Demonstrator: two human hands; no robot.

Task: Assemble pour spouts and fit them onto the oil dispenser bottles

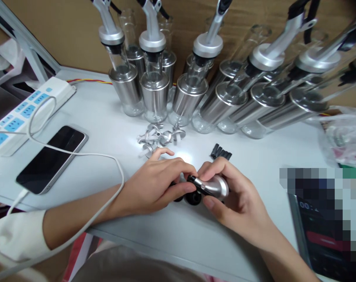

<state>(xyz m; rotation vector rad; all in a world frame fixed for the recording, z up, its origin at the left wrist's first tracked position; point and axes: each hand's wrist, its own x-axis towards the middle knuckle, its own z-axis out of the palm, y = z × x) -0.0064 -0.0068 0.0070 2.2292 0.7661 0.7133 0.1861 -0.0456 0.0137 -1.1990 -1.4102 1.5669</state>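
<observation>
Over the table's front part, my right hand (241, 197) grips a silver bottle pourer top (219, 187) by its rounded cap, thumb below and fingers above. The thumb and index finger of my left hand (154, 182) pinch the black end of its spout. Just beneath sits a black round piece with a hole (193, 198), with another dark piece partly hidden by the left fingers. Past my left hand lies a small pile of silver metal parts (158, 136). Several short black tubes (220, 152) lie beyond my right hand.
Glass bottles with steel sleeves and silver pourer tops (154, 92) stand in a row at the back. A white power strip (28, 113) and phone (53, 158) lie left, with a white cable (119, 172) across my left forearm. Another phone (316, 231), partly pixelated, and plastic bags (347, 135) are right.
</observation>
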